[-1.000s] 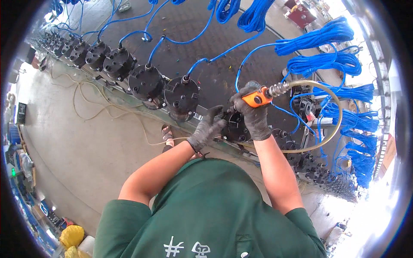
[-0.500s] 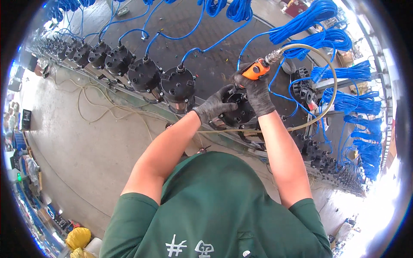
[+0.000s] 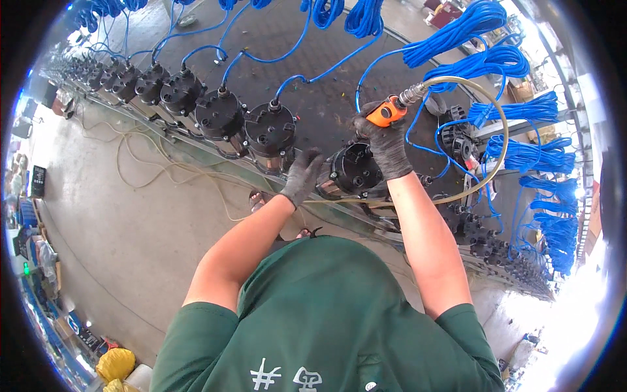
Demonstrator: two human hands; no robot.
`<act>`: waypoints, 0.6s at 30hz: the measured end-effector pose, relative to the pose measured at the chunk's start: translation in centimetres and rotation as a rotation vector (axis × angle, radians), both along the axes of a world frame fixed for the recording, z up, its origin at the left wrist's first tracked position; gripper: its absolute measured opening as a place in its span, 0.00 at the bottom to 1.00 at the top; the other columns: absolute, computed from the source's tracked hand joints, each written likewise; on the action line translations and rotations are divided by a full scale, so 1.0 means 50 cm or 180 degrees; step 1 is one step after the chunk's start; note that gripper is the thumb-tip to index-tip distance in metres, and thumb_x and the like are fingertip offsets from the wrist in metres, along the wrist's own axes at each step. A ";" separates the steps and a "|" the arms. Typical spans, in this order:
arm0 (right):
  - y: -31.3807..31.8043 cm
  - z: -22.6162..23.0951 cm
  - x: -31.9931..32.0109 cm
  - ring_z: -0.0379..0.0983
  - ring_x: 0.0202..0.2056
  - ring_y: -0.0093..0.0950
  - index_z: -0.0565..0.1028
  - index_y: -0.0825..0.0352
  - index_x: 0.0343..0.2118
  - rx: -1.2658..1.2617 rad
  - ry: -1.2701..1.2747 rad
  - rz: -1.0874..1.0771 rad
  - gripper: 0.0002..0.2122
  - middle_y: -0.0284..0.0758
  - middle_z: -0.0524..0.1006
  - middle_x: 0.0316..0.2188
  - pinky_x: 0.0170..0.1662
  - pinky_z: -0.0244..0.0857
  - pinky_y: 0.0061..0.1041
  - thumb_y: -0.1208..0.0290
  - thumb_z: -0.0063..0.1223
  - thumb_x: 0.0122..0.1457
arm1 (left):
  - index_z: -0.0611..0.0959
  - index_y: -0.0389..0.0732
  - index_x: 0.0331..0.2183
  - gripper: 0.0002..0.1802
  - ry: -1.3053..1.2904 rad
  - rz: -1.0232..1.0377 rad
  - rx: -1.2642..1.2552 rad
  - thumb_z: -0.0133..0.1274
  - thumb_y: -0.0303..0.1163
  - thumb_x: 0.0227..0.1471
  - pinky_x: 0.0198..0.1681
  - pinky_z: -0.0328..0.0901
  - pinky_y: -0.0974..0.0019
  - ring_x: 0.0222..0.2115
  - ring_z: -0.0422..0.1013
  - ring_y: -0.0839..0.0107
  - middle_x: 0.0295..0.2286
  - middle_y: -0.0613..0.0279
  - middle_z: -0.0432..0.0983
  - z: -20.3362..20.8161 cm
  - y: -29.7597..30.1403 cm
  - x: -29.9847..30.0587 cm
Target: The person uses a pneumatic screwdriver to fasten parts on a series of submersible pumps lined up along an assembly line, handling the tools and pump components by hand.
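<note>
In my gloved right hand is an orange pneumatic screwdriver, gripped around its body, with a clear yellowish air hose joined at a metal coupling. The tool's tip is hidden by my hand, over the far side of a black round pump head. That pump lies just below and left of my right hand. Left of it, apart from the pump, hovers my gloved left hand. Its fingers are curled together, and whatever they may hold is hidden. A neighbouring pump stands beyond it on the left.
Similar black-topped pumps line the bench edge on both sides, with blue cables running from them. Coiled blue cable bundles hang or lie at the far side and right. The dark bench top carries small scraps. Loose hoses trail over the floor.
My left hand has drawn back leftward off the pump head, its fingers curling together. My right hand and the screwdriver have shifted slightly left; more of the pump's top shows.
</note>
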State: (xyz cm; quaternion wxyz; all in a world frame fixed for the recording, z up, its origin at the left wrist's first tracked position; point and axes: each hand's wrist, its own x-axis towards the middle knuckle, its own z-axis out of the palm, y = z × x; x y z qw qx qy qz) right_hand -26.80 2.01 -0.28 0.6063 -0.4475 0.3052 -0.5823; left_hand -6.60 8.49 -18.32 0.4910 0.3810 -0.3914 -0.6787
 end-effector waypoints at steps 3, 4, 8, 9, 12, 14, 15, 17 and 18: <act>0.023 0.036 0.027 0.75 0.44 0.25 0.71 0.62 0.46 0.0036 0.0361 -0.0054 0.18 0.33 0.76 0.41 0.49 0.72 0.31 0.77 0.64 0.52 | 0.77 0.35 0.49 0.24 -0.1312 0.0040 -0.0353 0.63 0.33 0.53 0.47 0.70 0.57 0.43 0.77 0.56 0.42 0.46 0.80 -0.065 0.046 0.022; 0.031 0.051 0.035 0.75 0.42 0.24 0.71 0.63 0.45 -0.0187 0.1737 -0.0510 0.19 0.33 0.77 0.40 0.47 0.72 0.27 0.79 0.66 0.51 | 0.78 0.34 0.46 0.21 -0.2262 -0.0168 -0.0587 0.63 0.32 0.52 0.46 0.71 0.56 0.42 0.78 0.51 0.40 0.43 0.81 -0.062 0.061 0.023; 0.027 0.050 0.026 0.76 0.37 0.22 0.74 0.63 0.44 0.0108 0.0153 -0.0167 0.18 0.30 0.79 0.36 0.43 0.73 0.24 0.76 0.68 0.51 | 0.79 0.37 0.44 0.20 -0.3245 -0.0384 -0.0658 0.62 0.28 0.48 0.46 0.70 0.48 0.44 0.75 0.42 0.40 0.41 0.79 -0.013 0.077 -0.001; 0.042 0.068 0.032 0.76 0.35 0.21 0.75 0.64 0.45 0.0005 0.0863 -0.0550 0.18 0.29 0.79 0.35 0.41 0.73 0.23 0.75 0.68 0.51 | 0.79 0.37 0.44 0.20 -0.3229 -0.0377 -0.0644 0.62 0.28 0.48 0.46 0.70 0.48 0.44 0.75 0.42 0.40 0.41 0.79 -0.008 0.080 -0.003; 0.068 0.112 0.044 0.76 0.32 0.21 0.75 0.64 0.48 -0.0010 0.1600 -0.0959 0.21 0.29 0.80 0.35 0.40 0.73 0.23 0.75 0.69 0.50 | 0.79 0.37 0.44 0.20 -0.3419 -0.0224 -0.0670 0.61 0.26 0.46 0.48 0.70 0.47 0.44 0.75 0.42 0.40 0.41 0.78 0.018 0.074 0.001; 0.082 0.136 0.054 0.76 0.31 0.21 0.75 0.64 0.49 -0.0088 0.0729 -0.0895 0.22 0.31 0.81 0.35 0.39 0.72 0.23 0.74 0.69 0.50 | 0.80 0.38 0.44 0.20 -0.3516 -0.0478 -0.0486 0.61 0.26 0.45 0.48 0.69 0.47 0.44 0.75 0.43 0.41 0.41 0.78 0.016 0.070 0.006; 0.094 0.145 0.074 0.77 0.31 0.22 0.75 0.66 0.49 -0.0061 0.0426 -0.0988 0.23 0.34 0.82 0.35 0.38 0.72 0.22 0.72 0.71 0.50 | 0.80 0.38 0.44 0.20 -0.3507 -0.0495 -0.0453 0.61 0.26 0.45 0.48 0.69 0.47 0.44 0.75 0.43 0.41 0.41 0.78 0.010 0.072 0.012; 0.121 0.149 0.065 0.78 0.32 0.23 0.75 0.66 0.50 -0.0180 0.0327 -0.0741 0.24 0.35 0.83 0.35 0.39 0.72 0.23 0.71 0.71 0.50 | 0.80 0.39 0.43 0.19 -0.3344 -0.0541 -0.0485 0.60 0.27 0.46 0.47 0.70 0.47 0.43 0.75 0.43 0.39 0.43 0.79 0.010 0.072 0.015; 0.138 0.151 0.068 0.78 0.35 0.24 0.74 0.67 0.50 -0.0172 0.0370 -0.0629 0.25 0.36 0.83 0.36 0.41 0.73 0.24 0.69 0.73 0.49 | 0.80 0.39 0.43 0.19 -0.3334 -0.0561 -0.0502 0.60 0.27 0.46 0.47 0.70 0.47 0.43 0.75 0.43 0.39 0.43 0.79 0.009 0.072 0.014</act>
